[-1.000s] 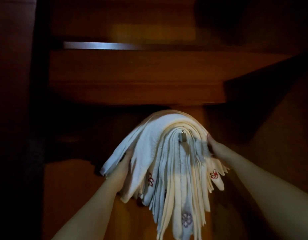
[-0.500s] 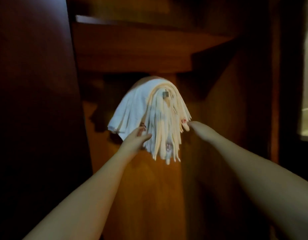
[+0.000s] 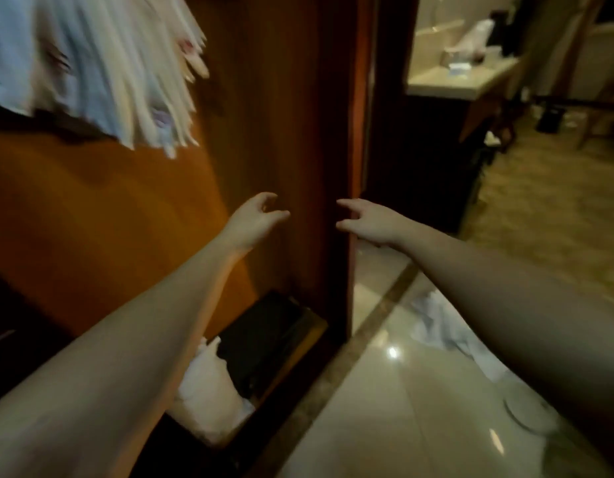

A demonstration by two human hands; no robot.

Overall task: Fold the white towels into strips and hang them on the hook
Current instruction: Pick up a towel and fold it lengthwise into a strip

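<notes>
Between my two hands stands the vertical edge of a dark wooden panel [image 3: 333, 167], which runs from the top of the view down to the floor. Left of that edge the wood closes the space off; right of it a doorway opens onto a glossy tiled floor [image 3: 384, 408] with plenty of free room, and farther back a pale bench [image 3: 453, 82] carries some small items I cannot make out.

Up in the top left corner hang the white towels [image 3: 102, 63], a thick bunch of folded strips fanning downward, their lower ends ragged and uneven, with small reddish and purple embroidered marks on a few. They are smeared by motion, so the hook itself is probably hidden under them; I cannot see it.

Both hands are well below and to the right of the towels, clear of them. My left hand [image 3: 253, 219] is in front of the panel, fingers loosely curled, holding nothing. My right hand [image 3: 367, 220] sits just past the panel's edge, fingers spread and relaxed, also empty. Low down, white crumpled cloth [image 3: 209, 391] lies in a wooden compartment at the panel's foot, and more pale cloth [image 3: 443, 326] lies on the floor under my right forearm.
</notes>
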